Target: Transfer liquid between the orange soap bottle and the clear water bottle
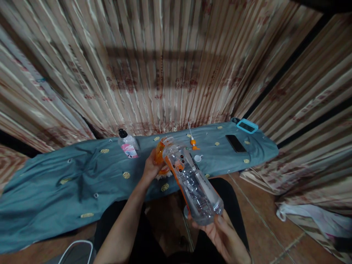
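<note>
My right hand (220, 234) grips a large clear plastic bottle (192, 183) near its base. The bottle is tilted, its base towards me and its neck pointing forward and left. My left hand (152, 163) is closed around an orange see-through bottle (160, 151), partly hidden behind the clear one. The two necks are close together; I cannot tell whether they touch. Some crumpled white material (165, 175) shows below the orange bottle. An orange pump head (193, 142) with a thin tube lies on the cloth beyond my hands, near a small white cap-like piece (198, 158).
A clear bottle with a black pump and pink label (129, 148) sits to the left. At the right lie a dark phone (235, 143) and a blue-framed device (247, 126). Patterned teal cloth (110, 172) covers the narrow surface; pleated curtains (165, 73) hang behind it.
</note>
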Available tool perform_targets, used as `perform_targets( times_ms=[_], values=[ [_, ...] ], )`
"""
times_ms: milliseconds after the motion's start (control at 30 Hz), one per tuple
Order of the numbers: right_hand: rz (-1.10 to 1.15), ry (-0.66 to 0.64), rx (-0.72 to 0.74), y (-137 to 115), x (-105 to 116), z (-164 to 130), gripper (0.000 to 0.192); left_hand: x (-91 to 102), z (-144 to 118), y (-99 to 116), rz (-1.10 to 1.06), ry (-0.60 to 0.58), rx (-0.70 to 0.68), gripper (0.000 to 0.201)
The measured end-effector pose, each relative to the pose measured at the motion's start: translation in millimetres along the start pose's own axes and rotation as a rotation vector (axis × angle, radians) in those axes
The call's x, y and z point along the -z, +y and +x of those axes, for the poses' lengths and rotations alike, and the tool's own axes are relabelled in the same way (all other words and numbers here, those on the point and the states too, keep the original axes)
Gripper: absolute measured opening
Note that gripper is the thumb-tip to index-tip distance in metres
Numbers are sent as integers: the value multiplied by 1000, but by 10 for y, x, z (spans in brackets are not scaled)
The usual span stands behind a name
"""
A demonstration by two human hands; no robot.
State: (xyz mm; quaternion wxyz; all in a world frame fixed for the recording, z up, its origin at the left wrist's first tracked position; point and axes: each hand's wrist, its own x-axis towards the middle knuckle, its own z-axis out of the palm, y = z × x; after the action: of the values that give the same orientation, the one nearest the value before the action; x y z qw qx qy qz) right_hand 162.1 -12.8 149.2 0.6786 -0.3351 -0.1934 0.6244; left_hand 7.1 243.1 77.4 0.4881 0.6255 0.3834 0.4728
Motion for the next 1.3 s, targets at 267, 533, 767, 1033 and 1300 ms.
perform_targets(
  times_ms=[267,533,767,1033,1300],
  values=[
    [-5,-11,-7,1,-6,34,26,-25,21,1,40,97,9,56],
    [1,-18,-16,22,9,59,25,-6,25,2,90,81,-65,76],
    [13,3,10,74,53,41,27,17,-10,71,136,48,-75,55],
    [8,18,12,45,-9,40,29,-22,16,125,148,148,-54,51],
    [1,23,12,50,-51,34,27,-73,63,32,116,184,-24,51]
  ],
)
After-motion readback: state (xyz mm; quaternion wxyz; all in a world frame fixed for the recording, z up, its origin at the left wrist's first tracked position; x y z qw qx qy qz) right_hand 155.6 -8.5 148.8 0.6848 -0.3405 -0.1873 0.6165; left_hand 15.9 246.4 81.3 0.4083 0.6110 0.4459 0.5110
